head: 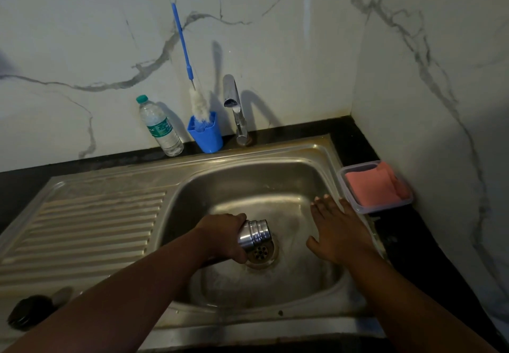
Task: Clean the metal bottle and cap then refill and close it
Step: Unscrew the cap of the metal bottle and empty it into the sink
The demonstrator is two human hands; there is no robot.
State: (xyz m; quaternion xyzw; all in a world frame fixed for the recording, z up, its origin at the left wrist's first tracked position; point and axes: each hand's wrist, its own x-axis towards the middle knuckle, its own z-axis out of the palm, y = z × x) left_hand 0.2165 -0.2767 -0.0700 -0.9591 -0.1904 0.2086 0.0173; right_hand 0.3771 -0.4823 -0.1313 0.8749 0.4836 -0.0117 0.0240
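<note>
gripping tilted metal bottle (254,234) over, seemingly, drain (260,253).

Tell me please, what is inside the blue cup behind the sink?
The blue cup holds a bottle brush, standing head down with its blue handle leaning on the wall. The cup's wall hides the brush's lower end and anything else inside.

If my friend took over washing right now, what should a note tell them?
Left hand: grips the metal bottle, tipped mouth-down over the drain.
Right hand: open, holding nothing, over the sink basin.
Brush stands in the blue cup, beside the water bottle.
Dark round thing at bottom left may be the cap.
Done: cannot tell.
Left: refill, close.
</note>
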